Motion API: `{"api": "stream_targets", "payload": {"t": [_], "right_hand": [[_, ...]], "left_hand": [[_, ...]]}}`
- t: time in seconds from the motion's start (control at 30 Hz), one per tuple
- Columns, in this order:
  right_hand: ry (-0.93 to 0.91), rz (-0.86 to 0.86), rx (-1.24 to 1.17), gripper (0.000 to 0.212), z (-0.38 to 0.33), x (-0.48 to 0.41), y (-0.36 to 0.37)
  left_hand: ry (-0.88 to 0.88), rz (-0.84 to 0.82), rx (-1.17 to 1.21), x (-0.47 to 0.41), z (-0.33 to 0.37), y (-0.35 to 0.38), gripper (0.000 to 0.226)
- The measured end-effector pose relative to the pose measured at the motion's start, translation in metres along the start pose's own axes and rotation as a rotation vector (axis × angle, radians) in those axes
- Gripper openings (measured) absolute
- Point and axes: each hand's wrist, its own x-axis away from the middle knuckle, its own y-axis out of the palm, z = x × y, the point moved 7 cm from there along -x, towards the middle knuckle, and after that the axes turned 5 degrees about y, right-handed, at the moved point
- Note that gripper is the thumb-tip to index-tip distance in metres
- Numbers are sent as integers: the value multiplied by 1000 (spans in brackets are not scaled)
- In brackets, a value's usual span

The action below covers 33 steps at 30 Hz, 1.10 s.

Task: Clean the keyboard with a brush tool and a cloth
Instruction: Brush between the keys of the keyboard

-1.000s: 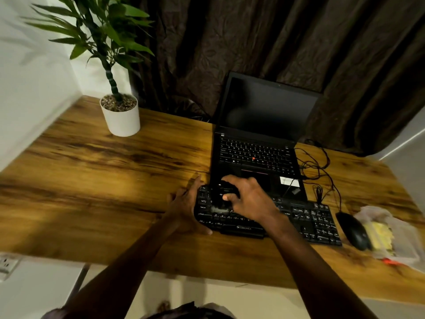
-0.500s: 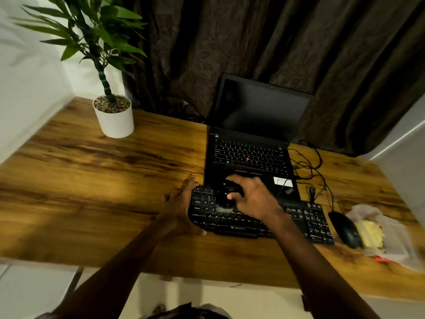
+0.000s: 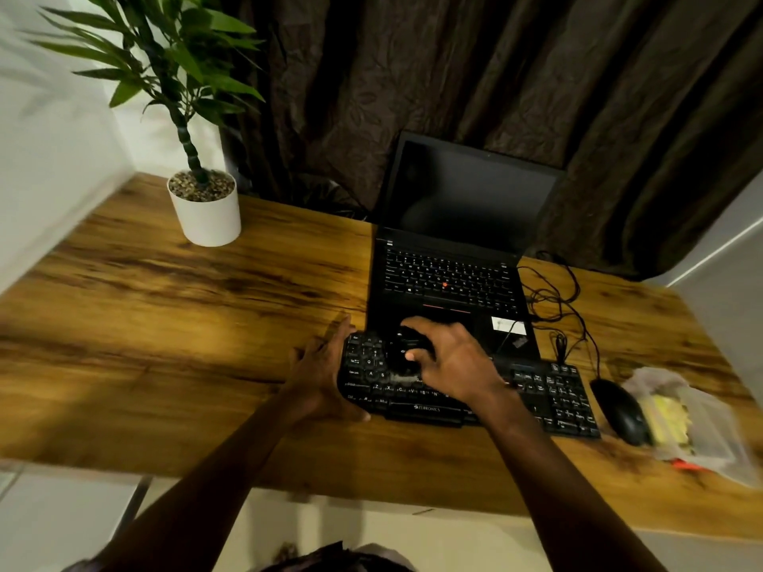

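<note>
A black keyboard [image 3: 549,396] is lying on the wooden desk [image 3: 165,324], just in front of an open black laptop [image 3: 454,258]; its front edge is showing the word "ZEBRONICS" in pale letters. The right hand [image 3: 454,361] is curling its fingers around a dark brush tool [image 3: 406,353] and pressing its pale bristles onto the left letter keys. The left hand [image 3: 322,377] is lying open, fingers straight, against the keyboard's left end, bracing it with nothing in its grasp. The laptop's palm rest is carrying a white sticker [image 3: 508,325], its print too small to read. A black mouse [image 3: 619,410] is sitting to the keyboard's right, beside a clear plastic bag [image 3: 702,431] holding something yellow. A potted plant [image 3: 204,204] is standing at the desk's far left.
</note>
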Motion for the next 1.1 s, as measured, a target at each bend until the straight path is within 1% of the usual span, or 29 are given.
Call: {"api": "stream_targets", "payload": {"t": [0.1, 0.17, 0.27, 0.33, 0.4, 0.47, 0.53, 0.63, 0.83, 0.9, 1.03, 1.1], "right_hand": [[0, -4, -138, 48, -4, -4, 15], [-6, 8, -196, 46, -2, -3, 16], [-33, 18, -155, 50, 9, 2, 5], [-48, 23, -95, 55, 19, 4, 0], [-64, 38, -65, 55, 21, 5, 1], [-93, 67, -107, 51, 14, 6, 5], [-138, 100, -204, 44, 4, 7, 9], [-128, 114, -299, 40, 9, 6, 12], [-103, 116, -159, 46, 41, 10, -4], [-102, 111, -200, 44, 37, 8, -2], [-148, 99, -350, 35, 23, 8, 4], [-136, 78, -343, 34, 27, 9, 3]], "left_hand": [[-7, -25, -2, -1, 0, 1, 162], [10, -8, 3, 1, 1, 1, 160], [32, 10, 12, 3, 1, 0, 157], [20, 16, 7, 2, 0, 0, 158], [4, 22, 4, 0, -2, 1, 161], [4, 26, 2, 0, -1, 0, 161], [2, 20, 2, 1, 0, 0, 161], [6, 19, 14, 2, 2, -1, 162], [-4, 33, 25, 3, 1, -1, 163], [-5, 31, 21, 3, 1, -1, 162], [2, 22, -1, 3, 3, -1, 161], [8, 26, 2, 3, 2, -1, 160]]}}
